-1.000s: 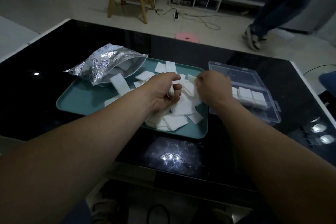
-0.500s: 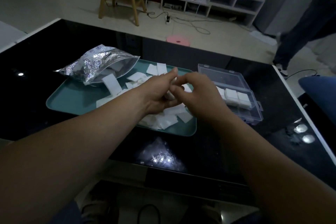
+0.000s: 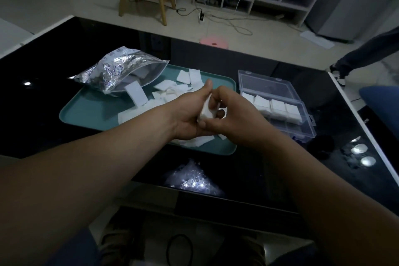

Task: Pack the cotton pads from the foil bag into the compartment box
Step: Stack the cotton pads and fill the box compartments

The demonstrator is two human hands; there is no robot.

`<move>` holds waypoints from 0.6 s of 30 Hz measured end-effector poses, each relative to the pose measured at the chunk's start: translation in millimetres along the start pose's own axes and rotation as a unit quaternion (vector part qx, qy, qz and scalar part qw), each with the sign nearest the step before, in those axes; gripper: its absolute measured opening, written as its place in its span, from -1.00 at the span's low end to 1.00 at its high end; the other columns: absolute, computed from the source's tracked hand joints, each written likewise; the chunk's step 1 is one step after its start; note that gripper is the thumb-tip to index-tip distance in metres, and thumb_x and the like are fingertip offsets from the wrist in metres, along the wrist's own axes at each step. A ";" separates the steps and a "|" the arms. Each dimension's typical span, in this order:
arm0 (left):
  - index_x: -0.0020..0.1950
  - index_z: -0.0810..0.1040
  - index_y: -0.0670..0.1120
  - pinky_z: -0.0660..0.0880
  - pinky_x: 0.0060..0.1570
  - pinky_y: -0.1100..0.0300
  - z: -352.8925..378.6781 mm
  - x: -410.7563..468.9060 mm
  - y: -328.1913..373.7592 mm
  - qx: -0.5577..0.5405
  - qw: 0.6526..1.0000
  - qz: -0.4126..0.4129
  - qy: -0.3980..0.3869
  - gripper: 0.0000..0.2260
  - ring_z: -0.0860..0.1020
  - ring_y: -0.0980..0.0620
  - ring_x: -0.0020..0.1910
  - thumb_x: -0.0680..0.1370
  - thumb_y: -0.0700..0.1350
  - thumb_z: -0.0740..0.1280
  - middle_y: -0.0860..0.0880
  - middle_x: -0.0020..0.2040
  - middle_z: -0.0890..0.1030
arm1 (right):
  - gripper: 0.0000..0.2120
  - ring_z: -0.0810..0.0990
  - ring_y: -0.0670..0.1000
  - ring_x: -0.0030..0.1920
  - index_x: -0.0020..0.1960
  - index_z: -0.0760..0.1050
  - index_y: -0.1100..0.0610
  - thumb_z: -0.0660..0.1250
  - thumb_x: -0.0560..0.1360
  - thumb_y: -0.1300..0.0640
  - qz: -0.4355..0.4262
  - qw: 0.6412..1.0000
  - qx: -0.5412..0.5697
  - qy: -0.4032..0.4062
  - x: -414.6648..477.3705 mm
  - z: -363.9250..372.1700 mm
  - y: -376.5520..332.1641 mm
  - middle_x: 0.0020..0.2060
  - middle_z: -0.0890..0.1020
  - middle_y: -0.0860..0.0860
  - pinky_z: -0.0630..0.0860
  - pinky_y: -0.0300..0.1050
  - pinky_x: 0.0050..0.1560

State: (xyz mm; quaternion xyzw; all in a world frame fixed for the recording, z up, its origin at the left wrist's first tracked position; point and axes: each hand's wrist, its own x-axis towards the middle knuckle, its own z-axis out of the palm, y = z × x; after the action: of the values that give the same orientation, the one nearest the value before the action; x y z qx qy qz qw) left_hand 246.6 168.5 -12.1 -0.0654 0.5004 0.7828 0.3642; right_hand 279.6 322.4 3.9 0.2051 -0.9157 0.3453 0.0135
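Fingers of the left hand (image 3: 190,114) and right hand (image 3: 233,119) curl round one stack of white square cotton pads (image 3: 206,111), held above the teal plastic tray (image 3: 86,112). Loose pads (image 3: 183,76) lie there beside the crinkled silver foil bag (image 3: 116,71); the clear plastic compartment box (image 3: 269,84), one row filled, stands right.

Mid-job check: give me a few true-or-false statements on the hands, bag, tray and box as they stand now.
1. Both the left hand and the right hand hold a stack of cotton pads above the tray. True.
2. The foil bag lies open at the tray's far left end. True.
3. The compartment box sits inside the tray. False: it stands on the black table, right of the tray.
4. The box lid is shut. False: it is open, and a row of pads shows inside.
5. The tray holds no loose pads. False: many loose pads lie on it.
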 end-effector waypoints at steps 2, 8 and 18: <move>0.29 0.52 0.00 0.39 0.38 -0.05 1.9 2.3 -0.9 -0.010 1.000 0.003 -0.012 -0.49 0.37 -0.12 0.22 0.63 0.36 0.10 -0.13 0.18 0.42 | -0.57 0.60 0.04 -0.10 0.02 0.40 0.05 0.62 0.39 0.00 0.006 1.000 0.012 -0.013 -0.5 1.0 2.2 -0.05 0.58 -0.01 0.60 -0.03 -0.13; 0.29 0.50 -0.01 0.54 0.05 0.03 9.3 5.0 -3.2 -0.027 0.999 -0.006 -0.030 -0.54 0.53 -0.05 0.06 0.70 0.27 0.03 -0.10 0.19 0.50 | -0.58 0.56 -0.18 -0.15 0.04 0.39 0.11 0.60 0.41 0.08 0.016 1.000 0.003 0.009 -5.3 -7.0 7.5 -0.04 0.57 -0.02 0.50 -0.32 -0.25; 0.14 0.58 -0.10 0.60 -0.03 0.08 23.9 7.5 -12.8 -0.009 0.999 -0.022 -0.038 -0.51 0.64 -0.06 -0.03 0.71 0.24 0.02 -0.10 0.01 0.64 | -0.48 0.55 0.08 -0.08 0.05 0.32 0.04 0.62 0.37 -0.05 0.001 1.000 -0.019 -0.006 -23.1 -9.4 18.1 -0.03 0.53 -0.02 0.58 0.12 -0.11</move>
State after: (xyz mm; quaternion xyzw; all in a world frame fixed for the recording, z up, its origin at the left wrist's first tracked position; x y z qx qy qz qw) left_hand 255.5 195.1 -13.3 -0.0503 0.4775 0.7811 0.3991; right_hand 292.6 349.1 -4.1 0.2056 -0.9224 0.3267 0.0115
